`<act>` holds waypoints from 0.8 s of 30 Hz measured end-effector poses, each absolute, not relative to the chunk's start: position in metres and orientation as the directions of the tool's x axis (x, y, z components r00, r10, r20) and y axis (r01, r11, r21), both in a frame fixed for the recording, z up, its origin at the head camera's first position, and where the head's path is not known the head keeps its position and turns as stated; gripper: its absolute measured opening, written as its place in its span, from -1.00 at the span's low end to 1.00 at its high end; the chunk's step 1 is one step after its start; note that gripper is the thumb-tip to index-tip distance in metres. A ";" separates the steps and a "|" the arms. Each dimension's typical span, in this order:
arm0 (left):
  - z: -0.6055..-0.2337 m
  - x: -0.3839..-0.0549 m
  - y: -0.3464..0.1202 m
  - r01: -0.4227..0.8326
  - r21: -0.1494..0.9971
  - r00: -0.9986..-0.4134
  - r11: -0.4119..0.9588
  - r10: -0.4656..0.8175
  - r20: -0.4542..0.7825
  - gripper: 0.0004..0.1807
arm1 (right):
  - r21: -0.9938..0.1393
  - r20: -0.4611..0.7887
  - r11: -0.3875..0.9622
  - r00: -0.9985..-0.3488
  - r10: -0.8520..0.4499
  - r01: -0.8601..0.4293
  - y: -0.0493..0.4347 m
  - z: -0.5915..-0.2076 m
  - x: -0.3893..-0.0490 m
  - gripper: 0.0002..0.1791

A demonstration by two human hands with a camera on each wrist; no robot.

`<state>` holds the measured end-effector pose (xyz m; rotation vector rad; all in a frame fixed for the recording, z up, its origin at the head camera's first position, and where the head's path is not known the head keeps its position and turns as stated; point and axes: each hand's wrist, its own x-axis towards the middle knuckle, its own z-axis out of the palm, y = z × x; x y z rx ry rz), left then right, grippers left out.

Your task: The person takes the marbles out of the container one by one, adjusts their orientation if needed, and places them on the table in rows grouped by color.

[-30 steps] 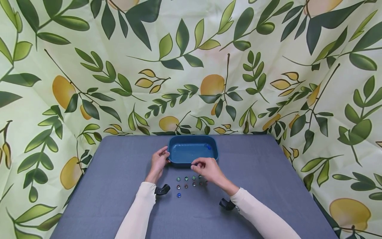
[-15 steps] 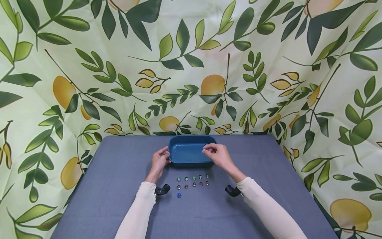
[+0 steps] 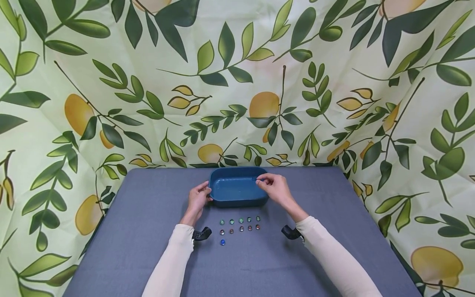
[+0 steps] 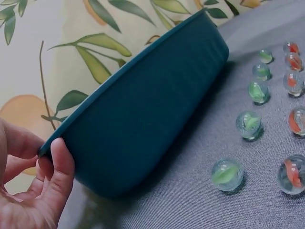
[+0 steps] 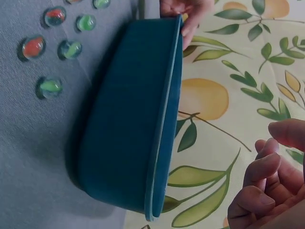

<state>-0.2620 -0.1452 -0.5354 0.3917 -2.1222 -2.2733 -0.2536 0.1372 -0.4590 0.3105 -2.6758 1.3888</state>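
Note:
A blue rectangular tub (image 3: pixel 237 203) stands at the back of the table. My left hand (image 3: pixel 198 201) grips its left end, thumb outside and fingers over the rim (image 4: pixel 90 98). Over the tub's right end is my right hand (image 3: pixel 275 187), fingers loosely curled with nothing visible between thumb and fingertips in the right wrist view. Blue marbles (image 3: pixel 254 178) lie inside, partly hidden by that hand. In front of the tub, a row of clear marbles with green swirls (image 4: pixel 227 174) runs alongside a row with red swirls (image 4: pixel 291 174). One blue marble (image 3: pixel 222 242) lies nearer me.
A grey cloth (image 3: pixel 148 247) covers the table. Behind and at both sides hangs a curtain printed with leaves and fruit (image 3: pixel 237 103). Black camera mounts (image 3: pixel 202 234) stick out inward from both wrists.
My right hand has moved from the tub's front rim back and right, over its right end, and its fingers have loosened. The left hand keeps its hold; the table marbles have stayed put.

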 end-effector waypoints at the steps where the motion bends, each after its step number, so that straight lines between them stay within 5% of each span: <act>1: -0.535 -0.262 -0.145 -0.166 0.982 -0.969 -0.086 -0.174 -0.178 -0.52 | -0.794 0.196 0.562 -0.973 -0.124 -0.231 0.138 -0.458 -0.255 -0.83; 24: -0.538 -0.260 -0.146 -0.159 0.980 -0.969 -0.122 -0.174 -0.178 -0.52 | -0.786 0.184 0.584 -0.979 -0.090 -0.201 0.129 -0.461 -0.277 -0.82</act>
